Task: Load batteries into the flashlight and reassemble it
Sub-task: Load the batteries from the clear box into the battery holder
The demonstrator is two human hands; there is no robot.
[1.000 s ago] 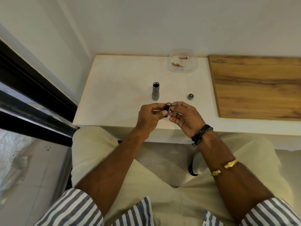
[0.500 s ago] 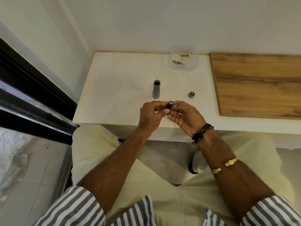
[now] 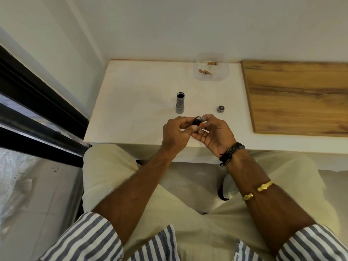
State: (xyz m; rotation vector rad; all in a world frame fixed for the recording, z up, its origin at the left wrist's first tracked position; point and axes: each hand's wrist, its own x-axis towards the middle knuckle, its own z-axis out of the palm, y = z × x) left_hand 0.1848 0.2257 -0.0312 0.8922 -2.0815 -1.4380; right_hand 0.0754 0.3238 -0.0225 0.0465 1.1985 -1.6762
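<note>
The grey flashlight body (image 3: 180,103) stands upright on the white table (image 3: 135,102), its open end facing up. Its grey end cap (image 3: 220,108) lies to the right of it. Over the table's front edge, my left hand (image 3: 175,134) grips a small black battery holder (image 3: 197,122). My right hand (image 3: 212,131) pinches an orange-tipped battery (image 3: 201,124) against that holder. Most of the holder and the battery is hidden by my fingers.
A clear plastic tub (image 3: 211,66) with copper-coloured batteries sits at the table's back edge. A wooden board (image 3: 297,97) covers the surface to the right. A dark window frame (image 3: 37,113) runs along the left, with the wall right behind the table.
Both hands have stayed together over the front edge, turning the holder slightly; the orange battery tip shows again between my fingers. The flashlight body and cap have not moved.
</note>
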